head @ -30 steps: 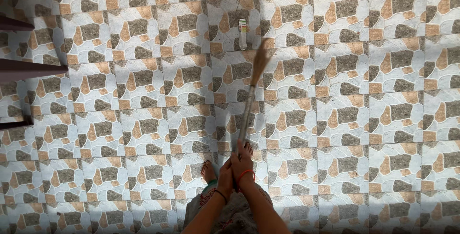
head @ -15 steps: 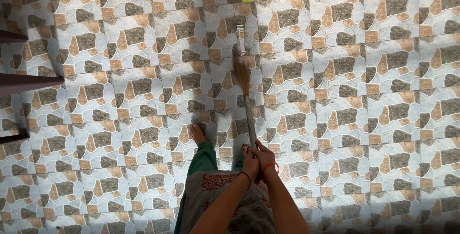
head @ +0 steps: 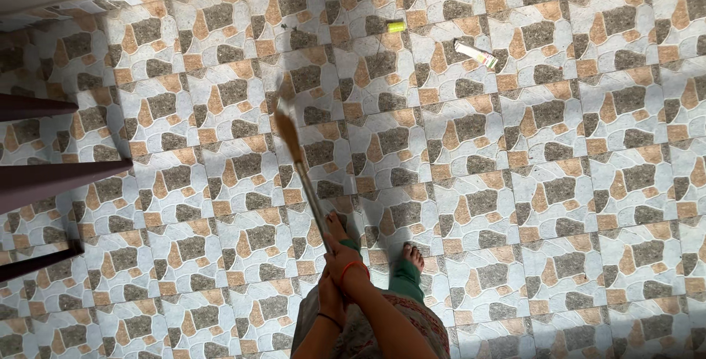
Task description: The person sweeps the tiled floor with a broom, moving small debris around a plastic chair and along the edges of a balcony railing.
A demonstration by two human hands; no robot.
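Both hands gripping broom handle end, centre-bottom: right hand closed above, left hand closed below. Broom probably light, stiff handle, soft bristles.

- Open tiled floor right of both hands, wide free room.
- Dark bars jut in from left edge, block left side.
- Broom slants up-left from right hand and left hand, head blurred.
- Small litter far ahead: yellow-green scrap, flat white wrapper, well apart from broom.
- Bare feet just beside hands.
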